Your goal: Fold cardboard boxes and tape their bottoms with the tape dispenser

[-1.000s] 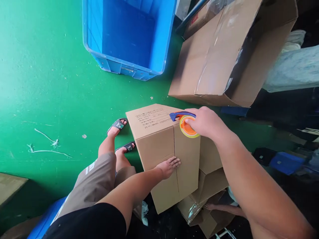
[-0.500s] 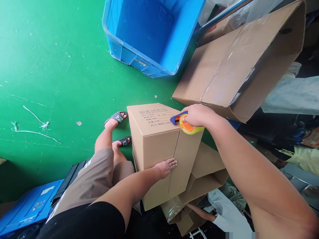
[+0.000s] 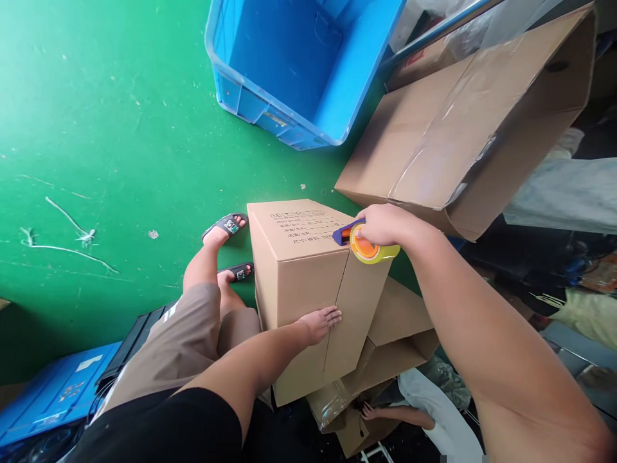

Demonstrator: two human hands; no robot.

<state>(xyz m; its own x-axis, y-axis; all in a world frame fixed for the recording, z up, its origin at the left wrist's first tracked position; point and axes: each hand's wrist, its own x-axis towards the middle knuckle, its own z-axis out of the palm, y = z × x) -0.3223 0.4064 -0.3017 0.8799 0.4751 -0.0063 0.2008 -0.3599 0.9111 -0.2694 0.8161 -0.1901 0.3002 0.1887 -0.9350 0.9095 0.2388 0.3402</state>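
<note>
A closed cardboard box [image 3: 308, 283] with printed lettering on one side stands in front of me. My left hand [image 3: 319, 323] lies flat across the seam between its flaps, fingers stretched out. Gripped in my right hand [image 3: 382, 225] is a tape dispenser [image 3: 343, 234] with a blue body and an orange-cored roll of yellowish tape. The dispenser is at the box edge where the seam meets the printed side. My fingers partly hide its handle.
A blue plastic bin [image 3: 270, 109] stands on the green floor [image 3: 120, 161]. A large open carton [image 3: 414, 148] lies to its right. Another open carton [image 3: 400, 341] is beside the box, near a co-worker's arm [image 3: 405, 417]. A blue crate [image 3: 58, 399] sits at lower left.
My right hand and the tape dispenser shift very slightly to the right in the picture. My left hand stays on the seam. The co-worker's hand now shows over a carton.
</note>
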